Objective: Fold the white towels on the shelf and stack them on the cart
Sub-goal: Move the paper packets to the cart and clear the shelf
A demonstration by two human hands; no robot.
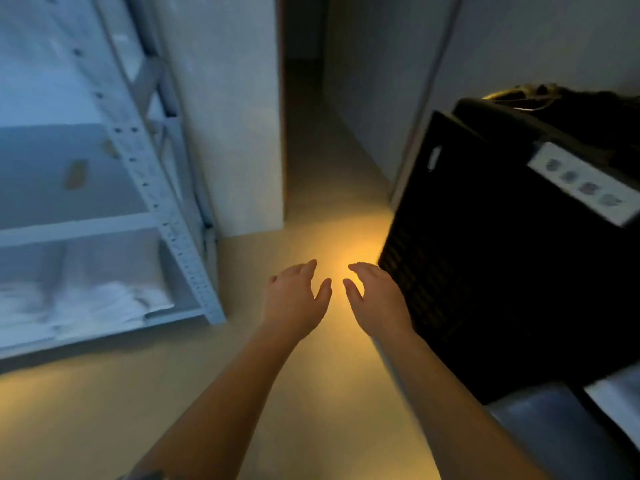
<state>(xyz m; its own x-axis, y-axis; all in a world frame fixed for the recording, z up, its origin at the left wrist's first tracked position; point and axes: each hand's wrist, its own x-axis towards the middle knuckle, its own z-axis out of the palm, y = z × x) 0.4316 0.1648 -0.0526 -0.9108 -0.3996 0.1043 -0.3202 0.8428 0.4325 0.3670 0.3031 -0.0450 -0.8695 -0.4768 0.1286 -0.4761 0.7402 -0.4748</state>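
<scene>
White towels point(86, 303) lie in a loose, blurred heap on the lowest level of a pale metal shelf point(180, 244) at the left. A dark cart point(485, 271) with slatted sides stands at the right. My left hand point(298, 296) and my right hand point(374, 296) hang side by side over the floor between shelf and cart, fingers relaxed and slightly spread, holding nothing. My right hand is close to the cart's near corner. Neither hand touches a towel.
A narrow corridor point(311, 150) runs straight ahead between a white wall block point(235, 133) and the right wall. A white panel with round buttons point(581, 185) sits on the cart's top. A pale flat edge point(620, 400) shows at the lower right. The middle shelf board point(52, 174) bears small brownish marks.
</scene>
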